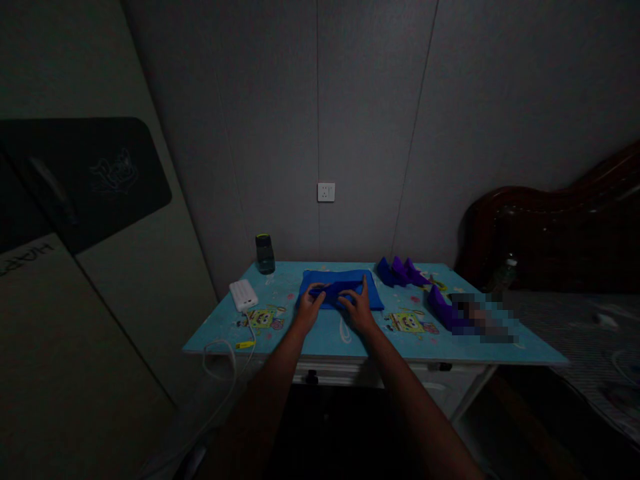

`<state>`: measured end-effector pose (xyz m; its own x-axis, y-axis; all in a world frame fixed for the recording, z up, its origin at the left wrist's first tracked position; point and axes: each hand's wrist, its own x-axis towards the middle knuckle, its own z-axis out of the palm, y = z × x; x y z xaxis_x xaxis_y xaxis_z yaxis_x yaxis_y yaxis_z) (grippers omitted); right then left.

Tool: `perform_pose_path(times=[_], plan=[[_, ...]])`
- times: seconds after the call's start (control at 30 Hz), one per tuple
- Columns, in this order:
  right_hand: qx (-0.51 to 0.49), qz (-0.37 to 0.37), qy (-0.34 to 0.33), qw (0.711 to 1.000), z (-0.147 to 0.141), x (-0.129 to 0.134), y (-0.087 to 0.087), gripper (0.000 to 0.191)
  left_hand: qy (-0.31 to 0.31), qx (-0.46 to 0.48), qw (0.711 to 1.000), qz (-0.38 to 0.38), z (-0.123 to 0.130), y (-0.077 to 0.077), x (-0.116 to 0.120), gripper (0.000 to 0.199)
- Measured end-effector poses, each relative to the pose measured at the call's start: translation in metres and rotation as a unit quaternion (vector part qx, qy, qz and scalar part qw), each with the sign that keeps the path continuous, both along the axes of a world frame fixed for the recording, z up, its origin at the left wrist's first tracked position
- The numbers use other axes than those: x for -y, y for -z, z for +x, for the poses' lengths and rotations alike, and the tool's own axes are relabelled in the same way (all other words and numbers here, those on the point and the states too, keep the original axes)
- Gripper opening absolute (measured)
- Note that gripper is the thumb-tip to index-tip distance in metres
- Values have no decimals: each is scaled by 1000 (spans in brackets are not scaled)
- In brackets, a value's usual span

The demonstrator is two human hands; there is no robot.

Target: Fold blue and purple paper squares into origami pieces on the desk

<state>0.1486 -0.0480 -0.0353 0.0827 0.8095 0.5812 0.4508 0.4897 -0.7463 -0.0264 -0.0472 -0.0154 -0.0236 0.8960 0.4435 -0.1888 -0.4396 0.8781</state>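
Note:
A dark blue folded piece, apparently paper (336, 291), lies between my two hands, just above a brighter blue flat sheet or mat (313, 277) on the table. My left hand (311, 305) grips the left end of the piece, thumb on the near side. My right hand (358, 305) pinches its right part, with the index finger pointing up along the end. The dim light hides the exact folds. To the right stand several folded boat-like shapes: a dark blue one (385, 273), purple ones (399, 268) behind it, and another purple piece (439, 309) nearer.
The light blue table (280, 343) has cartoon prints. A white power bank (243, 294) with a cable (234, 363) lies on the left, below a dark bottle (265, 255). Yellow-handled scissors (435, 283) rest at the right, near a blurred patch (483, 318). A wall stands behind.

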Motion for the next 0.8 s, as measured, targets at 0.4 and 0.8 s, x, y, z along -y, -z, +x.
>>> perform_pose_path(times=[0.4, 0.8], plan=[[79, -3, 51, 996, -3, 2, 4, 26, 39, 29, 999, -11, -3, 4, -2, 27], [62, -14, 15, 998, -1, 0, 0, 29, 89, -12, 992, -90, 3, 12, -5, 50]])
